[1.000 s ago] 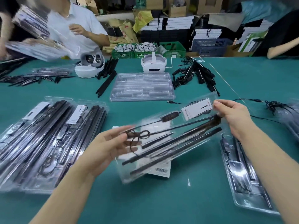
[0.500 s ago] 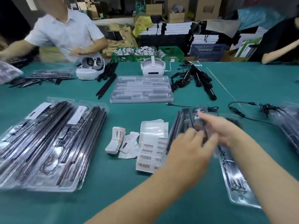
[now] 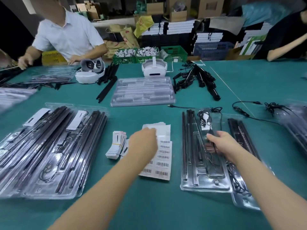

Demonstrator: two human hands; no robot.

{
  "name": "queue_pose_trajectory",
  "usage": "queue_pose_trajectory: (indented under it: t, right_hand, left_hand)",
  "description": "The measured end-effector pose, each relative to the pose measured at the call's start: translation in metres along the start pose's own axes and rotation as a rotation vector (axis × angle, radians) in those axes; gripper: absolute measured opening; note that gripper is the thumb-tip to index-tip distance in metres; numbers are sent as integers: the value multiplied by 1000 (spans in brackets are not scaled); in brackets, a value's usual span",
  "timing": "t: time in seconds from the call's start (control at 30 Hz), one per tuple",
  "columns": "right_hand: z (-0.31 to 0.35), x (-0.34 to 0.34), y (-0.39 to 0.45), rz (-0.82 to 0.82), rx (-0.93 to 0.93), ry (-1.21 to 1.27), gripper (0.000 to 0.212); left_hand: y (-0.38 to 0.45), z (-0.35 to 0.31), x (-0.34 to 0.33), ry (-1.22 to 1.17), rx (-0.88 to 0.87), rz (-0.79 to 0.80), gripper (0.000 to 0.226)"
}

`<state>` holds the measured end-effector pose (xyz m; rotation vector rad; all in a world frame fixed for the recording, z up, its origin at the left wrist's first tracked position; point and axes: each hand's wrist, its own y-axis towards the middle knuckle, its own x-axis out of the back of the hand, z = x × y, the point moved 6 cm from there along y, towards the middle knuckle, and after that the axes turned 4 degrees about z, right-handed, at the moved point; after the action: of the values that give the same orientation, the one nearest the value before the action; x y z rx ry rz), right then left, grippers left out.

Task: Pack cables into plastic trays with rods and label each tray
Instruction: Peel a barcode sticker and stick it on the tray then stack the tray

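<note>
Counts first. Two filled clear trays (image 3: 49,151) lie side by side on the green table (image 3: 166,209) at my left, each with long black rods (image 3: 86,146), a coiled cable and a white card near its top. One stack of empty trays (image 3: 142,92) sits mid-table. Two more trays lie at my right, overlapping: the upper tray (image 3: 204,163) and a lower one (image 3: 244,188) poking out beneath it. Two white headsets (image 3: 154,68) at the far side.

My left hand (image 3: 143,143) rests over the barcode label sheet (image 3: 163,163), fingers curled under the palm; I cannot tell whether they grip anything. A banded bundle of white cards (image 3: 116,146) lies just beside it.

My right hand (image 3: 222,145) is on the upper tray, fingers pinching the black cable (image 3: 211,135) at the tray's middle. The tray is transparent and glossy, with black rods along its left channel.
</note>
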<state>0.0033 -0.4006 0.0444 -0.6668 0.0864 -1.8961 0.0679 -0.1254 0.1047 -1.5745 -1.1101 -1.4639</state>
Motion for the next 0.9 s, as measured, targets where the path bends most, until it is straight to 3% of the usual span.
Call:
queue_pose_trajectory:
  t: [0.1,0.33,0.47,0.57,0.77,0.9]
  right_hand:
    - [2,0,6,-71,45,-153,71]
    - [11,-3,7,-168,164,-559,68]
    - [21,-5,0,-243,240,-794,47]
    - [27,-10,-6,-275,303,-908,26]
    - [48,-33,-23,-224,423,-783,22]
    - [51,-66,-38,-20,376,-576,21]
  left_hand:
    - [11,43,-8,107,116,101,8]
    - [9,70,-36,180,182,279,14]
    - [11,67,-30,132,169,156,19]
    - [16,63,-27,-123,202,113,26]
    - [16,60,-47,-495,284,310,68]
    - [12,64,-54,-495,288,357,63]
